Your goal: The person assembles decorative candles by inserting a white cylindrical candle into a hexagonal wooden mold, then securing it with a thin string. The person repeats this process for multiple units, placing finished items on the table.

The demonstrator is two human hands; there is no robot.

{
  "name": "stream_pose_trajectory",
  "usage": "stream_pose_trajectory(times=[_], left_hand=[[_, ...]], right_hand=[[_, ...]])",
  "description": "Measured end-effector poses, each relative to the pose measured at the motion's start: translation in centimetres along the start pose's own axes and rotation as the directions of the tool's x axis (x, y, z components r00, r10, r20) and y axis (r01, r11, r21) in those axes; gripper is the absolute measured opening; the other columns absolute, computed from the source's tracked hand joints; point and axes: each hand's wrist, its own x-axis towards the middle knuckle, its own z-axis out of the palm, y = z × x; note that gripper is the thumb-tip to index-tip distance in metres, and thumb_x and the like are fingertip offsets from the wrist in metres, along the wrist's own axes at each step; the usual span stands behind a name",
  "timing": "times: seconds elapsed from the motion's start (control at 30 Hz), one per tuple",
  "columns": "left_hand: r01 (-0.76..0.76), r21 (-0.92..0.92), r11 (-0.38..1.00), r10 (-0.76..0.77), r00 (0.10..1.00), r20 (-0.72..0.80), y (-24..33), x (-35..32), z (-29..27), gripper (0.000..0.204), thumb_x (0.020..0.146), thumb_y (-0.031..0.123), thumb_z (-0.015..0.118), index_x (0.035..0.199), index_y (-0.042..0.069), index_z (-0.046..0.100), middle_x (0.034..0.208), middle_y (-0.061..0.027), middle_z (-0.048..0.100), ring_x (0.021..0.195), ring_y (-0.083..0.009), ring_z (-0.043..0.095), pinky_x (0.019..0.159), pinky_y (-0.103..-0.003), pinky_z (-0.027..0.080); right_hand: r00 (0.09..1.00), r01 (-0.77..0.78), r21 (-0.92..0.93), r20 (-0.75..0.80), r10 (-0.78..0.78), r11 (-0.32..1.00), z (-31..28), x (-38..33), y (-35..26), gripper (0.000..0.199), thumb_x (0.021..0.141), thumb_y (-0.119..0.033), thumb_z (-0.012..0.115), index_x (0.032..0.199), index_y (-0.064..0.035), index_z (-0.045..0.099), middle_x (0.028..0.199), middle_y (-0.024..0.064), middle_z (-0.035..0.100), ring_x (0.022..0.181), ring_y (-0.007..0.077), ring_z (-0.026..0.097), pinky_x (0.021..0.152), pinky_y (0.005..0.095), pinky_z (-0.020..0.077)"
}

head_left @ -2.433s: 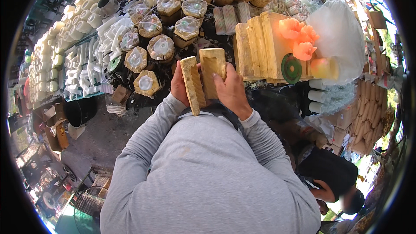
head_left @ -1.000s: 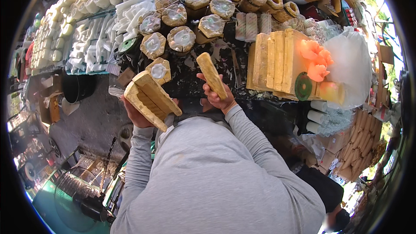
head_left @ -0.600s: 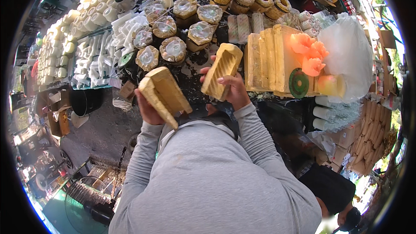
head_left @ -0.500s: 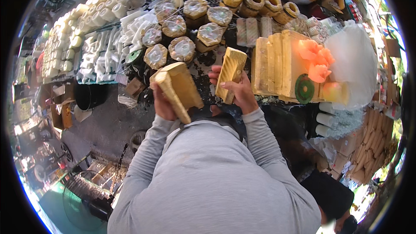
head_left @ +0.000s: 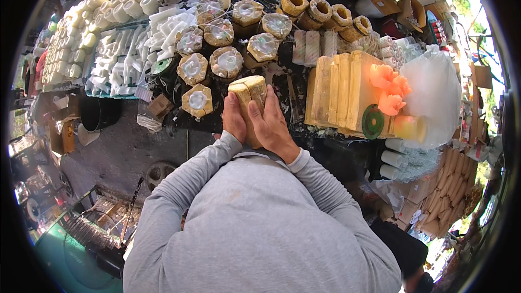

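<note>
A yellowish two-part mould [head_left: 248,92] stands upright between my hands at the table's near edge, its halves pressed together and a seam running across its top. My left hand [head_left: 234,119] is wrapped round its left side. From the right, my right hand [head_left: 271,127] presses against it, fingers pointing away from me and thumb across the near face. The mould's lower part is hidden by my hands and shirt. Just left of it sits a six-sided mould [head_left: 197,101] with a pale, shiny top, and several similar moulds [head_left: 227,62] stand behind.
Yellow slabs [head_left: 325,89] are stacked on the right, beside an orange flower-like piece [head_left: 389,84], a green disc [head_left: 373,121] and a clear plastic bag [head_left: 431,92]. Hollow yellow moulds [head_left: 320,11] line the back. White pieces [head_left: 116,59] and pale cylinders [head_left: 132,8] cover the left.
The two mould halves, held apart one in each hand before, are now joined into one upright block between both hands. My hands have come together near the middle.
</note>
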Motion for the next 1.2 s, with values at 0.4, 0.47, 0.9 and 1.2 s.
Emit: stream_pose_trajectory(times=[0.4,0.47,0.9,1.2], left_hand=[[-0.213,0.559,0.801,-0.001,0.934,0.356,1.3,-2.9,-3.3,0.098,0.095,0.073,0.062,0.15,-0.003,0.034,0.143,-0.0253,0.057,0.135,-0.0337,0.057,0.115,-0.045,0.043],[-0.226,0.446,0.866,-0.014,0.881,0.474,1.4,-3.3,-3.7,0.113,0.081,0.069,0.084,0.151,-0.003,0.032,0.146,-0.0244,0.054,0.139,-0.033,0.053,0.119,-0.045,0.04],[-0.543,0.692,0.475,0.212,0.834,0.509,-3.2,2.7,-7.5,0.125,0.06,0.035,0.106,0.153,0.003,0.03,0.146,-0.0192,0.055,0.133,-0.0332,0.06,0.114,-0.045,0.049],[-0.574,0.642,0.509,0.283,0.816,0.505,-4.9,3.9,-7.2,0.126,0.06,0.038,0.106,0.154,0.002,0.03,0.141,-0.0193,0.059,0.128,-0.0325,0.064,0.11,-0.045,0.052]], right_hand=[[0.941,-0.163,0.542,0.336,-0.035,0.824,-0.2,-1.5,7.5,0.107,0.077,-0.026,0.099,0.158,-0.0041,0.031,0.15,0.0112,0.053,0.142,0.0232,0.049,0.12,0.0404,0.041],[0.959,-0.038,0.49,0.264,-0.107,0.871,0.9,-1.8,9.1,0.107,0.077,-0.023,0.098,0.158,-0.0055,0.031,0.15,0.0144,0.054,0.14,0.0264,0.053,0.118,0.0421,0.0434],[0.912,0.41,0.162,-0.077,-0.402,0.898,7.7,2.9,16.5,0.099,0.072,-0.021,0.098,0.148,-0.0092,0.036,0.144,0.0213,0.06,0.13,0.0399,0.064,0.108,0.046,0.0538],[0.908,0.416,0.047,-0.066,-0.413,0.908,8.5,3.3,18.1,0.105,0.073,-0.017,0.098,0.155,-0.0103,0.032,0.14,0.0168,0.061,0.127,0.0337,0.065,0.105,0.0422,0.0537]])
